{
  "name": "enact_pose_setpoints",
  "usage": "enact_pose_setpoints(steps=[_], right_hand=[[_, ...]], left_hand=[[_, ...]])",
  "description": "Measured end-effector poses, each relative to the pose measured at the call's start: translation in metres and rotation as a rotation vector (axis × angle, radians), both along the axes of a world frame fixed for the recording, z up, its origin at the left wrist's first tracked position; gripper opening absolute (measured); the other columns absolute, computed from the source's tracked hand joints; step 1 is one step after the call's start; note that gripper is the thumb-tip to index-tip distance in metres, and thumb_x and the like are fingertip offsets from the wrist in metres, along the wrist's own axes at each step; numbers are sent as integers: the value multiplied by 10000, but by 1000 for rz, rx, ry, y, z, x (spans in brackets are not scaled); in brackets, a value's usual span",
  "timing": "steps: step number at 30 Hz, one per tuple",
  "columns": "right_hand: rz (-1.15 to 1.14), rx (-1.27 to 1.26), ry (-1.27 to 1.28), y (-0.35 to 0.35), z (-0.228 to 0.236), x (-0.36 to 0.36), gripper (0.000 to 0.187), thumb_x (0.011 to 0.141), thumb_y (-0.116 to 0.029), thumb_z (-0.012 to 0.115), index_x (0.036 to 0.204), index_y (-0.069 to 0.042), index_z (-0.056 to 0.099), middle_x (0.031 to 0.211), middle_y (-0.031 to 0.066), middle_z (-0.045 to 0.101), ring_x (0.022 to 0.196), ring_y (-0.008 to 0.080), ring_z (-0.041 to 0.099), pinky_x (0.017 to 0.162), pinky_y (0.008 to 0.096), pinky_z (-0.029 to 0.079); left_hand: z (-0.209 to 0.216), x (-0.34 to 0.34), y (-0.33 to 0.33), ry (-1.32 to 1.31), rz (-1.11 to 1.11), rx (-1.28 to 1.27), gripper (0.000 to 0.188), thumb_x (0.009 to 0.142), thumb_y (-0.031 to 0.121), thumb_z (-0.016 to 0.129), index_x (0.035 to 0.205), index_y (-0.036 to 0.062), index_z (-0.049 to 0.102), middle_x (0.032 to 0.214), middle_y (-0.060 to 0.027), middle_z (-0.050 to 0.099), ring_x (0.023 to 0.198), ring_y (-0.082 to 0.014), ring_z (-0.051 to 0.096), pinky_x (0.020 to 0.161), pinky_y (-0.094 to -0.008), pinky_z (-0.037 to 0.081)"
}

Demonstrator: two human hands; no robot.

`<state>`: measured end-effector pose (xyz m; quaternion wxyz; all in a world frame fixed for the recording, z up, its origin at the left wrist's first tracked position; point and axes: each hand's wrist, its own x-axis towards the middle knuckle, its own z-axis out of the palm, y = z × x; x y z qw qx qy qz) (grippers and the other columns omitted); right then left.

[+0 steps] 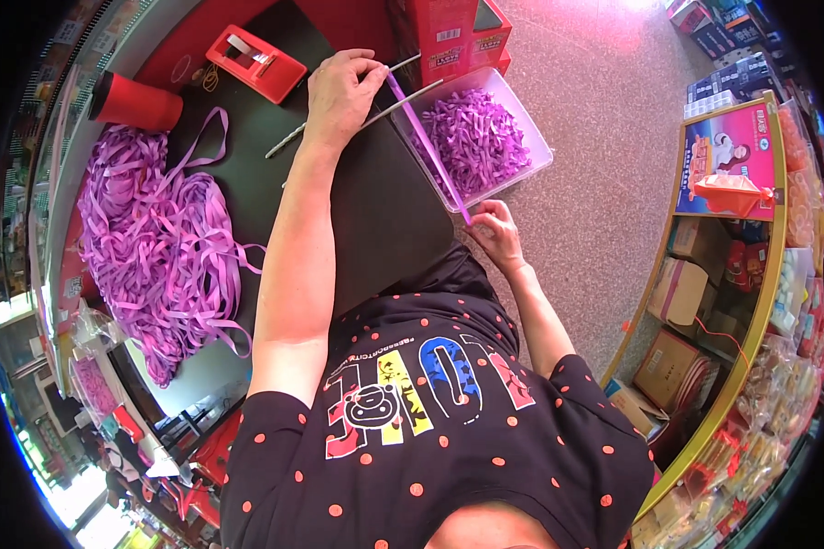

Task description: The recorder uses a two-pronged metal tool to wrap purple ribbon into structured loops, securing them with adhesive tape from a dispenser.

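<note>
A narrow purple ribbon [428, 142] is stretched slantwise above a white plastic tub [506, 188] full of small purple ribbon pieces [476, 137]. At its far end, my left hand [339, 96] is closed with the ribbon at its fingertips. My right hand [497, 236] pinches the near end, just beyond the tub's near edge. Two thin pale rods [401, 103] run slantwise past my left hand and stick out over the table's right edge; the hand hides part of them. Left of my forearm lies a big tangled heap of purple ribbon [169, 247].
The dark tabletop [366, 224] bears a red tape dispenser [256, 64] and a red cylinder [137, 102] at the far left. Red boxes [444, 41] stand behind the tub. Along the right, beyond the speckled floor [595, 174], stands a yellow-edged shelf [751, 320] with packaged goods.
</note>
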<state>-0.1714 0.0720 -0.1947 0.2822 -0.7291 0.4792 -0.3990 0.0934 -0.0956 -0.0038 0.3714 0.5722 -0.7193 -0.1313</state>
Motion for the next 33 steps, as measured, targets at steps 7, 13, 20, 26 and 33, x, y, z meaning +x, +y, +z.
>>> enact_pose_setpoints(steps=[7,13,20,26,33], right_hand=[[97,-282,254,36,78,-11,138,716,-90,696,851,-108,675,1114,14,622,959,191,576,869,337,442],[301,-335,224,40,104,-12,181,756,-109,690,937,-113,689,1047,-1,657,863,180,588,782,319,462],[93,62,-28,41,102,-11,347,733,-99,726,1076,-113,673,826,28,671,742,195,544,701,318,479],[21,92,-102,58,115,-23,366,707,-68,757,1060,-55,662,850,41,691,794,175,558,755,311,438],[193,-176,-243,56,186,-23,203,736,-70,722,927,-74,655,783,25,705,680,146,647,776,321,362]], left_hand=[[-6,4,-5,-4,-5,-37,222,804,280,641,853,76,716,1042,-63,661,989,-261,591,879,-365,442],[-5,3,-7,-15,-9,-44,252,818,296,643,862,56,708,1012,-72,671,890,-255,631,802,-344,473],[-9,4,-9,-3,-17,-41,260,819,306,641,866,60,712,1051,-65,663,909,-254,627,825,-350,468],[-10,6,-9,-43,10,-23,250,827,306,613,880,86,720,1085,-54,653,1024,-259,581,891,-364,439],[-8,3,-6,-60,8,-21,238,832,289,600,829,82,717,1089,-60,651,1037,-269,571,918,-391,409]])
